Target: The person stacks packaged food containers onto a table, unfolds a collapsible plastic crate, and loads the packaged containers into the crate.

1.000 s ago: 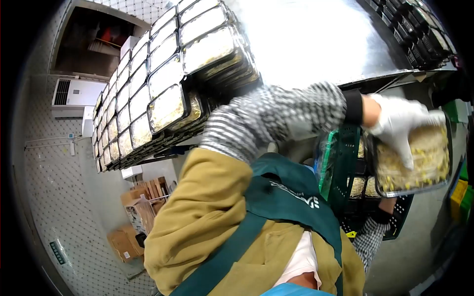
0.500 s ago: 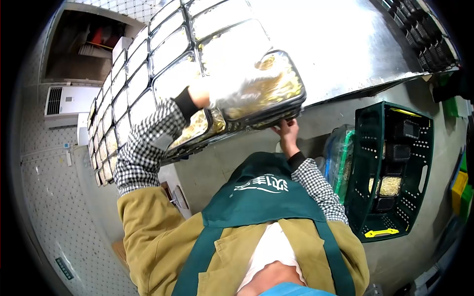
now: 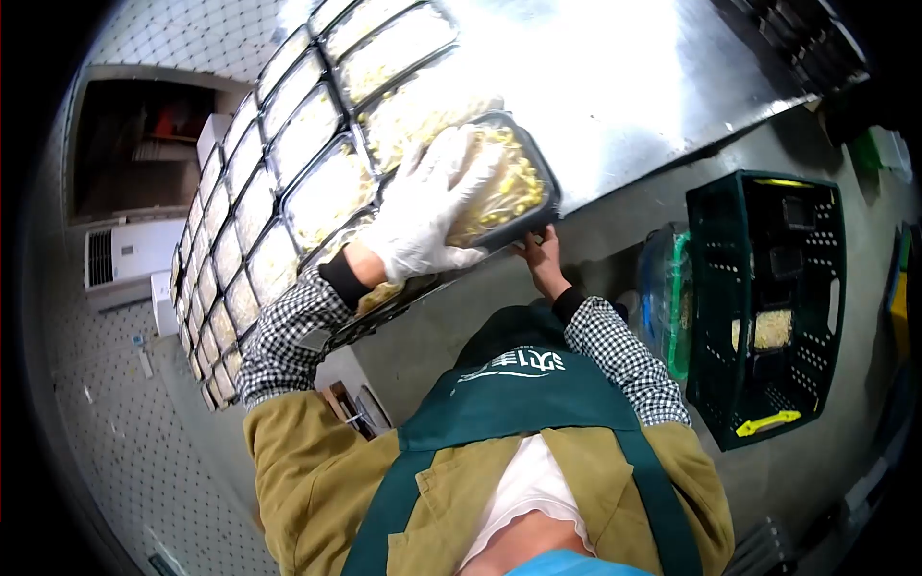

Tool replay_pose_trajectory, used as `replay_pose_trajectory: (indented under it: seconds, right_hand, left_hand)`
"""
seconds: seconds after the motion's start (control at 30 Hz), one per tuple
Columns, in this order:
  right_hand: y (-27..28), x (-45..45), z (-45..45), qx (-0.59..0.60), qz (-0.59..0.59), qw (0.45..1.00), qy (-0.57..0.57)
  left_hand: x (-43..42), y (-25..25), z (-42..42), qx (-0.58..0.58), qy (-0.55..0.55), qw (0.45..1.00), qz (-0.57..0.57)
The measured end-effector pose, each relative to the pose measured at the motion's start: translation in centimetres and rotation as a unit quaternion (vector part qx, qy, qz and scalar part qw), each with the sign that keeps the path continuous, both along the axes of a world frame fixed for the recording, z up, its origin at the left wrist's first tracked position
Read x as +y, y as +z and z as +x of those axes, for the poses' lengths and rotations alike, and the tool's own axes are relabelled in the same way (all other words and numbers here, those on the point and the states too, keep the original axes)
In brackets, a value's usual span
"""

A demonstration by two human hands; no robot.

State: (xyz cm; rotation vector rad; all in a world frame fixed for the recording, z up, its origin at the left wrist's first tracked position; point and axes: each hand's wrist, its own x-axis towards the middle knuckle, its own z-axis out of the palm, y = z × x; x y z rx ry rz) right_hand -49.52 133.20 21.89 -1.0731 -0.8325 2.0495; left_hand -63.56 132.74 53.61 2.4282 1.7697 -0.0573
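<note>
A black plastic tray of bean sprouts (image 3: 516,188) lies at the front corner of the metal table, tilted in view. My left hand (image 3: 427,206), in a white glove, rests across the left side of this tray, its fingers stretched over the sprouts. With bare fingers, my right hand (image 3: 544,261) grips the near edge of the same tray from below. The fingertips under the tray are hidden. Beside it, rows of similar sprout trays (image 3: 331,192) stand packed close together, the nearest partly covered by my left hand and sleeve.
The metal table (image 3: 634,96) stretches to the upper right, with stacked black trays (image 3: 802,43) at its far end. On the floor at right stands a dark green crate (image 3: 706,317) holding several trays. A clear plastic bag with a green edge (image 3: 677,307) leans next to it.
The view has shifted a little. My left hand now lies flatter, with its fingers pointing away from me over the tray. My right hand keeps hold of the tray's near edge.
</note>
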Motion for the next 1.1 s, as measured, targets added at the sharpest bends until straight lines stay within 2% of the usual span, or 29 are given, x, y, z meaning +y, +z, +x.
replay_pose_trajectory:
  seconds: [0.07, 0.1, 0.17, 0.2, 0.23, 0.27, 0.3, 0.33, 0.4, 0.47, 0.5, 0.53, 0.6, 0.63, 0.67, 0.7, 0.73, 0.8, 0.83, 0.87, 0.9, 0.93, 0.97, 1.0, 1.07, 1.1]
  right_hand:
    - [0.4, 1.3, 2.3, 0.045, -0.024, 0.994, 0.100]
    - [1.3, 1.7, 3.2, 0.004, -0.002, 0.990, 0.140]
    - [2.3, 2.1, 4.9, -0.039, 0.000, 0.987, 0.158]
    - [1.1, 2.1, 5.3, -0.063, 0.014, 0.988, 0.139]
    - [2.4, 2.4, 6.7, -0.083, 0.015, 0.987, 0.140]
    - [3.1, 2.4, 7.9, -0.084, 0.024, 0.988, 0.131]
    - [3.6, 2.4, 9.2, -0.069, 0.019, 0.991, 0.111]
    - [5.3, 2.7, 10.4, -0.096, 0.007, 0.991, 0.097]
    - [6.7, 2.9, 13.1, -0.144, 0.033, 0.985, 0.084]
    - [7.3, 3.0, 15.5, -0.129, 0.063, 0.989, 0.034]
    - [8.5, 3.2, 17.1, -0.113, 0.080, 0.990, 0.003]
    - [9.9, 3.6, 18.9, -0.096, 0.098, 0.990, -0.026]
    - [13.6, 5.1, 24.7, -0.132, 0.144, 0.975, -0.103]
    - [14.8, 6.1, 28.2, -0.175, 0.179, 0.954, -0.167]
    - [13.9, 7.5, 32.2, -0.234, 0.213, 0.915, -0.249]
    - [12.0, 8.8, 36.4, -0.228, 0.210, 0.888, -0.339]
    - [7.0, 10.7, 41.6, -0.367, 0.255, 0.796, -0.409]
    - [2.6, 12.4, 49.2, -0.548, 0.193, 0.705, -0.406]
    - [0.9, 13.6, 51.0, -0.577, 0.131, 0.703, -0.393]
    - [-1.0, 15.2, 52.3, -0.666, 0.069, 0.661, -0.338]
    - [-2.2, 17.0, 52.6, -0.696, 0.066, 0.638, -0.323]
    - [-3.3, 18.7, 51.9, -0.724, 0.062, 0.615, -0.306]
    - [-3.6, 20.5, 50.8, -0.711, 0.022, 0.629, -0.315]
    - [-3.2, 22.5, 50.0, -0.699, -0.040, 0.651, -0.292]
    - [-4.6, 24.8, 49.1, -0.711, -0.086, 0.638, -0.283]
    - [-4.7, 25.2, 48.9, -0.702, -0.102, 0.641, -0.292]
  left_hand:
    - [-0.3, -0.4, -0.4, -0.037, -0.004, 0.999, 0.005]
    - [-0.5, 0.1, 0.0, -0.045, 0.004, 0.999, 0.007]
    - [-1.0, 0.5, 0.5, -0.067, 0.060, 0.995, -0.039]
    - [-1.3, 0.2, 0.6, -0.083, 0.060, 0.994, -0.035]
    - [-1.5, -0.2, 0.6, -0.100, 0.060, 0.993, -0.031]
    - [-1.8, -1.8, -0.1, -0.163, 0.051, 0.984, -0.042]
    - [-2.2, -1.4, 0.6, -0.144, 0.053, 0.987, -0.043]
    - [-1.3, -0.3, 1.8, -0.051, 0.065, 0.996, -0.031]
    - [-1.5, -0.8, 1.9, -0.011, 0.074, 0.997, -0.025]
    - [-1.6, -2.0, 1.6, -0.085, 0.106, 0.990, -0.036]
    - [-1.3, -0.6, 3.1, -0.011, 0.125, 0.992, -0.027]
    - [-1.4, -1.2, 2.3, -0.043, 0.117, 0.992, -0.011]
    - [-0.7, 1.7, 4.3, 0.068, 0.122, 0.990, 0.030]
    - [-0.7, 2.7, 5.1, 0.123, 0.164, 0.977, 0.057]
    - [-0.8, 3.7, 5.2, 0.150, 0.146, 0.973, 0.093]
    - [-0.8, 4.7, 6.5, 0.114, 0.107, 0.973, 0.168]
    - [-0.8, 5.3, 8.4, 0.076, 0.068, 0.965, 0.242]
    - [-0.3, 4.5, 11.7, -0.045, 0.039, 0.933, 0.354]
    - [0.8, 3.1, 13.7, -0.098, -0.031, 0.907, 0.408]
    - [1.9, 1.6, 16.2, -0.158, -0.065, 0.895, 0.413]
    - [3.2, -0.8, 18.9, -0.209, -0.107, 0.876, 0.421]
    - [4.8, -1.2, 22.3, -0.206, -0.092, 0.912, 0.342]
    - [6.3, -1.6, 25.8, -0.198, -0.072, 0.942, 0.263]
    - [8.8, -2.2, 29.3, -0.194, -0.089, 0.952, 0.218]
    - [13.8, -4.4, 35.8, -0.212, -0.108, 0.965, 0.108]
    - [16.0, -6.7, 38.3, -0.236, -0.126, 0.959, 0.091]
